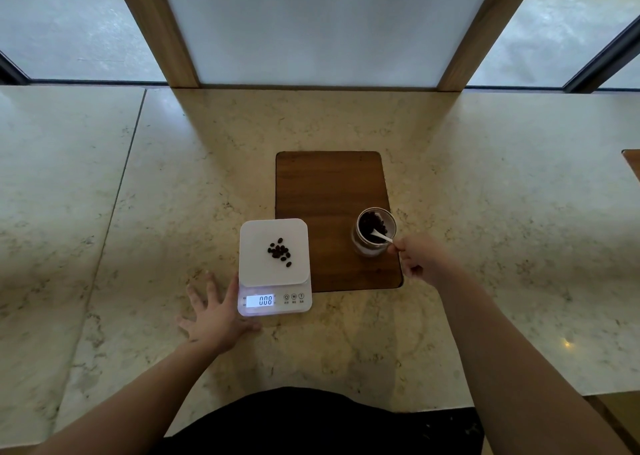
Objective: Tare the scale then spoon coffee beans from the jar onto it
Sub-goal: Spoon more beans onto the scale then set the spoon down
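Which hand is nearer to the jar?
Right. The right hand holds the spoon at the jar; the left hand lies flat beside the scale.

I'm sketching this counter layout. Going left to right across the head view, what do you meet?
Left hand flat on the counter → scale with coffee beans on it → jar on the wooden board → right hand holding the spoon.

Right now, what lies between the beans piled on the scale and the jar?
In the head view, only bare white scale platform and a strip of wooden board separate the beans from the jar; nothing else sits there.
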